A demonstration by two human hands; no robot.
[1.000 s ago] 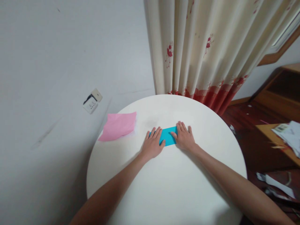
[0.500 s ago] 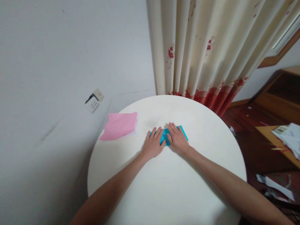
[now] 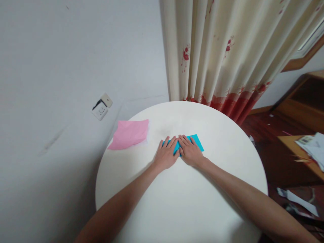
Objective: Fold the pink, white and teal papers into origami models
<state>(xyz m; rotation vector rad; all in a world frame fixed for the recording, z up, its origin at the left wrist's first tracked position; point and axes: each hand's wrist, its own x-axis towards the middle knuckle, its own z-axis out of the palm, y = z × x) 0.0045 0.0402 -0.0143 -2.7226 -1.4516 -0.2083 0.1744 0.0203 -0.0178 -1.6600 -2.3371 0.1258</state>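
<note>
Blue paper [image 3: 198, 143] was pressed flat on the worktop [image 3: 187, 195] by the left hand [image 3: 165, 156] and right hand [image 3: 190, 152], both unclenched; pink paper [image 3: 130, 134] was left untouched.

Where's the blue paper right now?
In the head view, the blue paper lies on the table, under the left hand and right hand, right of the pink paper.

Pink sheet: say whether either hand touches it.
No, left hand and right hand rest on the blue sheet, apart from the pink sheet.
</note>
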